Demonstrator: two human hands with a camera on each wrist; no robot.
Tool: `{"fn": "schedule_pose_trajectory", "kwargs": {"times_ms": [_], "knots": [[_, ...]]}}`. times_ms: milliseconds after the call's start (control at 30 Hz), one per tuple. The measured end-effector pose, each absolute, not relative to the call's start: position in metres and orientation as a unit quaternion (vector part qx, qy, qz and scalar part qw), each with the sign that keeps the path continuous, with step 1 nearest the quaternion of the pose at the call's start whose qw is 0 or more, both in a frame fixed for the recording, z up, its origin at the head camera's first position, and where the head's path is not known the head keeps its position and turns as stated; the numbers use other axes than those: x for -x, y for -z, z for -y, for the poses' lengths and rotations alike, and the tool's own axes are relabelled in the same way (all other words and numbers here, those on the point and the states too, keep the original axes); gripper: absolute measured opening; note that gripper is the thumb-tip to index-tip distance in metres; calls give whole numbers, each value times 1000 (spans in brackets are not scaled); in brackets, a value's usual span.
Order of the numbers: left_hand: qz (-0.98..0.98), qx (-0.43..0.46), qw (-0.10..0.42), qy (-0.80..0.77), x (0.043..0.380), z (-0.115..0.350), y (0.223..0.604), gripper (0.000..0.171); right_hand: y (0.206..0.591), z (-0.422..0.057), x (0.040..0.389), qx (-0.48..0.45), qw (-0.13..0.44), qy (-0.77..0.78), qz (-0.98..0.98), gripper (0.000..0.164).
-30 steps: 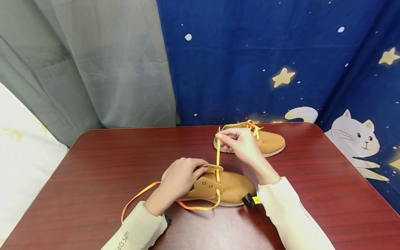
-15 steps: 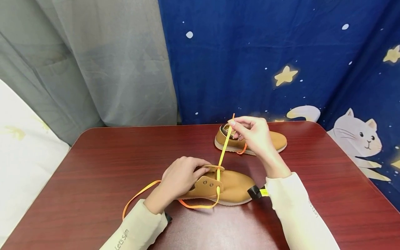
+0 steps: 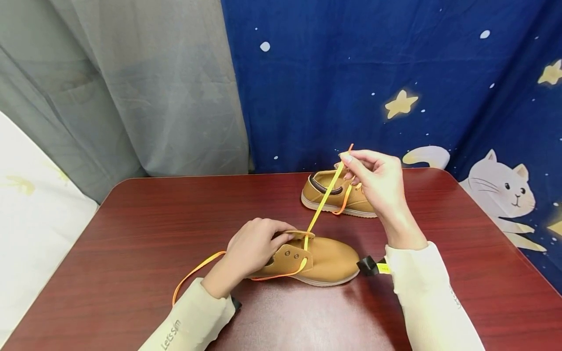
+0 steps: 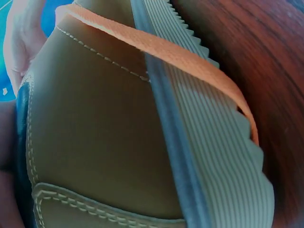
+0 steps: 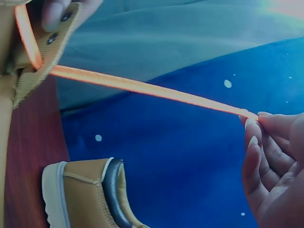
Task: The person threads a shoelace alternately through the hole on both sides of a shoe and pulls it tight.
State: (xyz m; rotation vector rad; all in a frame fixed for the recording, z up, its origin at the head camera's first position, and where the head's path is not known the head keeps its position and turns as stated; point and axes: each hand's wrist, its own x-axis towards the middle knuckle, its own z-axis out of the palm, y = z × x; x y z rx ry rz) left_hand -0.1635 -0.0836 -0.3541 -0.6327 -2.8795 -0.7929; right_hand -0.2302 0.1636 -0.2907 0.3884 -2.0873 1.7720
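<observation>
A tan shoe (image 3: 331, 256) lies on the table with its toe to the right. My left hand (image 3: 259, 248) grips it at the opening, fingers on the far eyelet flap (image 5: 45, 52). A yellow-orange shoelace (image 3: 326, 195) runs through the front eyelets. Up and to the right of the shoe, my right hand (image 3: 381, 183) pinches this lace near its tip between thumb and fingers. In the right wrist view the lace is stretched straight from the flap to my fingertips. Its other part crosses the shoe's side wall (image 4: 104, 128) in the left wrist view.
A second tan shoe (image 3: 360, 205), with its own lace, stands at the back of the dark red table (image 3: 184, 209), partly behind my right hand. Grey (image 3: 175, 97) and blue star-patterned curtains (image 3: 316, 97) hang behind the table.
My right hand has moved up and right, drawing more lace through the far flap. The loop at the shoe's near side has shrunk and tightened. My left hand stays in place.
</observation>
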Motion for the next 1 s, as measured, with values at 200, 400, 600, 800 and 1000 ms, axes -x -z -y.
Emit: {"fn": "schedule_pose_trajectory", "kwargs": {"times_ms": [200, 400, 600, 800, 1000], "knots": [[941, 209, 46, 262, 164, 84, 354, 13, 285, -166, 226, -143, 202, -650, 719, 17], [941, 209, 41, 262, 166, 85, 355, 14, 281, -168, 222, -139, 217, -667, 699, 14], [944, 206, 33, 254, 171, 84, 352, 16, 277, -169, 221, -137, 237, -673, 687, 15], [948, 198, 26, 247, 175, 85, 350, 15, 275, -170, 217, -116, 256, -702, 655, 13], [949, 195, 23, 246, 177, 87, 350, 15, 272, -171, 214, -125, 265, -713, 637, 14]]}}
